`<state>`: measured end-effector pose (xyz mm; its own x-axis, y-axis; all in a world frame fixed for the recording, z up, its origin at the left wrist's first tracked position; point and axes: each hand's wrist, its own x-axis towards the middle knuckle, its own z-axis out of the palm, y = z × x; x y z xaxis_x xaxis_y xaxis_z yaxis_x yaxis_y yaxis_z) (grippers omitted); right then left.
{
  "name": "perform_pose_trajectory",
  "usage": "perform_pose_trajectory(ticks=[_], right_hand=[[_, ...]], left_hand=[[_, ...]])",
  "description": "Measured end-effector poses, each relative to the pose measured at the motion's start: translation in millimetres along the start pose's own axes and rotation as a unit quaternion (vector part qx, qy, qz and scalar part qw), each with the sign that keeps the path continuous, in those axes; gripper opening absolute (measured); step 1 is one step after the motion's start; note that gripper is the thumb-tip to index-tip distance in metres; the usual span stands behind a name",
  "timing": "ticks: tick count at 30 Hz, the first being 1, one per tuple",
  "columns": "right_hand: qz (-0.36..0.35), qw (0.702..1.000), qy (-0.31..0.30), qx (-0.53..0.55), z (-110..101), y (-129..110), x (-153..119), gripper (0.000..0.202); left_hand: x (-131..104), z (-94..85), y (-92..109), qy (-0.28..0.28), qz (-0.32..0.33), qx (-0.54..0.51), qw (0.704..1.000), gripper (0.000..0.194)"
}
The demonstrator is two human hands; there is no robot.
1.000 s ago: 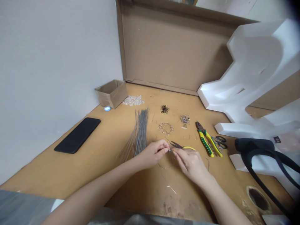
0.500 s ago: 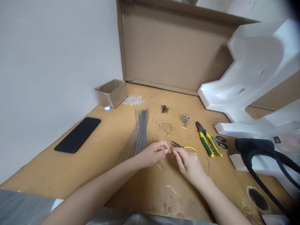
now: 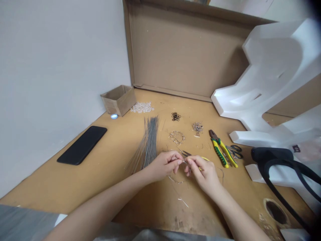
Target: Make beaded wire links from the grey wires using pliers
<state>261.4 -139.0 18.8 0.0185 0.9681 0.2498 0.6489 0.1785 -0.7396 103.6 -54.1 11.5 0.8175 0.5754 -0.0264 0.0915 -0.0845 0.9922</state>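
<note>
My left hand is closed, thumb and fingertips pinching a thin piece of wire. Facing it, my right hand pinches the same wire, its fingertips a short gap from the left ones. Small pliers with yellow handles lie partly hidden behind my right hand. A bundle of straight grey wires rests just left of and beyond my left hand. Beyond both hands is a ring of bent wire pieces. A curved wire lies below the fingers.
Large yellow-green pliers and scissors lie right. Further back are a silvery pile, black rings, clear rings and a cardboard box. A black phone lies left; white foam stands right.
My fingertips have parted slightly, showing more of the wire between them. My right hand has turned a little and covers more of the small pliers' yellow handle.
</note>
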Motion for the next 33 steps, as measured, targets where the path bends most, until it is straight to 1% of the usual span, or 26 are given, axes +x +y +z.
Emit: perform_pose_trajectory(ticks=[5,10,12,14,16,18,20,24,26,28,33], right_hand=[[-0.012,1.0,-0.005,-0.01,0,-1,0,0.021],[-0.052,0.997,-0.016,-0.05,0,4,-1,0.018],[-0.063,0.996,-0.024,-0.058,1,5,-1,0.018],[-0.044,0.998,-0.02,-0.029,3,6,0,0.019],[0.003,0.999,-0.004,0.048,4,5,1,0.021],[0.051,0.989,0.006,0.136,5,5,3,0.025],[0.083,0.978,-0.007,0.19,5,5,6,0.028],[0.122,0.964,-0.04,0.234,5,8,9,0.025],[0.13,0.963,-0.033,0.233,5,8,10,0.025],[0.133,0.965,-0.026,0.226,5,8,10,0.026],[0.143,0.956,-0.032,0.255,7,9,9,0.027]], left_hand=[[0,0.2,-1,0.013,0.025,0.013,1.0,0.018],[0,1.0,-2,-0.015,-0.002,-0.031,0.999,0.016],[0,3.0,-2,-0.004,-0.008,-0.035,0.999,0.016],[1,4.9,-4,0.021,-0.008,-0.044,0.999,0.016],[3,5.5,-6,0.046,-0.002,-0.067,0.997,0.017],[5,3.8,-8,0.071,0.011,-0.103,0.992,0.019],[6,0.7,-8,0.103,0.029,-0.134,0.985,0.019],[7,-4.1,-5,0.159,0.04,-0.153,0.974,0.017],[7,-4.7,-4,0.157,0.033,-0.154,0.975,0.017],[7,-4.8,-3,0.141,0.023,-0.157,0.977,0.018],[7,-5.6,-2,0.122,0.005,-0.144,0.982,0.021]])
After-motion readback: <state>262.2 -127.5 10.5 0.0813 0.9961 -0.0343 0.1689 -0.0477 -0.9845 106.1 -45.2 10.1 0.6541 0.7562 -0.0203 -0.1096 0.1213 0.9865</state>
